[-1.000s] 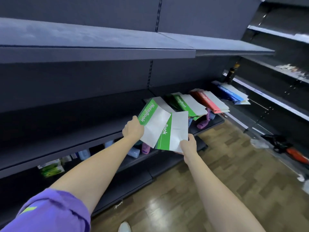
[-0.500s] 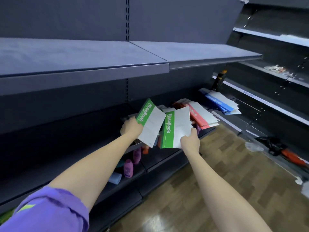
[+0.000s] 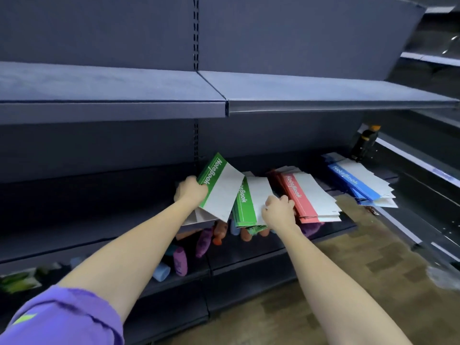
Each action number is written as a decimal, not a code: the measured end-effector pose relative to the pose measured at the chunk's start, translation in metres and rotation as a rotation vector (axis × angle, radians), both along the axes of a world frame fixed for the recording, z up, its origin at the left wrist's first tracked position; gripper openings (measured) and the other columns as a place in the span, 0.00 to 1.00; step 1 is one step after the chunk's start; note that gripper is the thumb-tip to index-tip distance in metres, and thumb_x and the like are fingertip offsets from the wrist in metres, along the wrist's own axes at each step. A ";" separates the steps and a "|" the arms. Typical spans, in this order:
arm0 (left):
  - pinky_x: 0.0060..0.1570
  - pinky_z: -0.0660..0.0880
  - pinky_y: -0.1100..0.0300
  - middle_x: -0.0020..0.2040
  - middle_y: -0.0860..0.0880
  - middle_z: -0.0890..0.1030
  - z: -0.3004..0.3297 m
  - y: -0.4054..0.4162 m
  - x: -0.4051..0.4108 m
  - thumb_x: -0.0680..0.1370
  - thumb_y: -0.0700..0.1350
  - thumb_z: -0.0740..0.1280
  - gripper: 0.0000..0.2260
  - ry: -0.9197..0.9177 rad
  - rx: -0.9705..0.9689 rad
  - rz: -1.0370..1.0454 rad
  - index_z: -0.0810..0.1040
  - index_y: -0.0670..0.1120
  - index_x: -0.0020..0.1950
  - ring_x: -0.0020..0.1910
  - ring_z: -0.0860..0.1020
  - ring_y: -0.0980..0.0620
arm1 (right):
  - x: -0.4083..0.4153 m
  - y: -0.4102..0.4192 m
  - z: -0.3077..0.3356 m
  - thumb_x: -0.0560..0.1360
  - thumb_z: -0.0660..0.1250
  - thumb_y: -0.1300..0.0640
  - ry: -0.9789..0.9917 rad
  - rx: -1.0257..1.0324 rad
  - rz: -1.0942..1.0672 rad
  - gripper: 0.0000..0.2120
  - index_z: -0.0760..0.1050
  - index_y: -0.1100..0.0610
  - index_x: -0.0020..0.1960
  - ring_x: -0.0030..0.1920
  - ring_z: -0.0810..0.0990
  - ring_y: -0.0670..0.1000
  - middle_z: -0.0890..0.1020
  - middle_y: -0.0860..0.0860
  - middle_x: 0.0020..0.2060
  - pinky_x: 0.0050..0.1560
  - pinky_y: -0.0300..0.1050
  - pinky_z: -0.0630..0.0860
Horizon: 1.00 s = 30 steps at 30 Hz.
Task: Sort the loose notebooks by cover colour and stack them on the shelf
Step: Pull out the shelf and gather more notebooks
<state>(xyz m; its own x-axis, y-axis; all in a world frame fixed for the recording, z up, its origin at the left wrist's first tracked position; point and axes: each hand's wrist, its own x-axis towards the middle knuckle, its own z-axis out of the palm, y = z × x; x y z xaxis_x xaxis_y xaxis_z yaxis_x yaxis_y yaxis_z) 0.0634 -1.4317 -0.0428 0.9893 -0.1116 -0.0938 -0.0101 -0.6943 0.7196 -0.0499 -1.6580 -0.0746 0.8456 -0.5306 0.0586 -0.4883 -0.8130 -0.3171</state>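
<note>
Since 1 s ago both hands moved fwd to the shelf (image 3: 273, 235) at mid-frame: right hand (image 3: 278, 212) now lays its green notebook (image 3: 251, 202) on the green stack w/ fingers curled pinching its edge; left hand (image 3: 189, 192) grips another green notebook (image 3: 219, 188), tilted, just left. Green sort nearly done, imo. Thin, flat, glossy card covers; red stack (image 3: 306, 195) & blue stack (image 3: 358, 180) to the right.

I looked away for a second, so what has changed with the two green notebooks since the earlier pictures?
The right hand has carried its green notebook forward and set it on the green stack on the shelf, beside the red stack; its fingers still rest on it. The left hand still grips the other green notebook, raised. The red and blue stacks lie as before.
</note>
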 end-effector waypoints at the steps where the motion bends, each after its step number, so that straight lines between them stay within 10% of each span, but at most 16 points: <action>1: 0.35 0.71 0.58 0.46 0.45 0.81 0.000 -0.005 -0.003 0.76 0.49 0.65 0.09 0.008 -0.013 0.028 0.77 0.46 0.52 0.42 0.79 0.43 | 0.001 -0.003 -0.002 0.79 0.58 0.56 0.023 -0.041 0.039 0.13 0.76 0.58 0.60 0.55 0.70 0.62 0.74 0.60 0.57 0.56 0.54 0.67; 8: 0.26 0.76 0.57 0.49 0.38 0.82 -0.012 -0.059 -0.027 0.75 0.41 0.65 0.11 0.236 -0.301 0.175 0.77 0.37 0.54 0.39 0.82 0.41 | 0.002 -0.033 0.000 0.81 0.59 0.54 0.056 0.063 0.244 0.14 0.74 0.55 0.64 0.59 0.69 0.60 0.71 0.58 0.60 0.58 0.51 0.69; 13: 0.50 0.80 0.50 0.49 0.46 0.78 -0.011 -0.083 -0.057 0.76 0.44 0.64 0.11 0.145 0.182 0.081 0.75 0.40 0.55 0.51 0.81 0.41 | 0.000 -0.048 0.001 0.81 0.59 0.55 0.047 0.115 0.349 0.14 0.75 0.56 0.64 0.60 0.71 0.59 0.73 0.57 0.60 0.58 0.48 0.71; 17: 0.45 0.77 0.56 0.42 0.47 0.81 -0.014 -0.100 -0.072 0.75 0.43 0.60 0.05 0.085 0.422 -0.032 0.74 0.44 0.46 0.42 0.82 0.44 | -0.002 -0.052 -0.001 0.81 0.61 0.54 0.031 0.156 0.391 0.13 0.75 0.55 0.63 0.60 0.72 0.58 0.75 0.56 0.58 0.57 0.49 0.73; 30: 0.64 0.70 0.44 0.71 0.43 0.68 -0.024 -0.008 -0.081 0.79 0.46 0.63 0.25 -0.138 0.470 -0.203 0.64 0.45 0.76 0.69 0.68 0.40 | -0.008 0.032 0.010 0.76 0.66 0.55 -0.112 0.136 0.498 0.21 0.73 0.56 0.69 0.64 0.70 0.57 0.74 0.56 0.64 0.65 0.50 0.69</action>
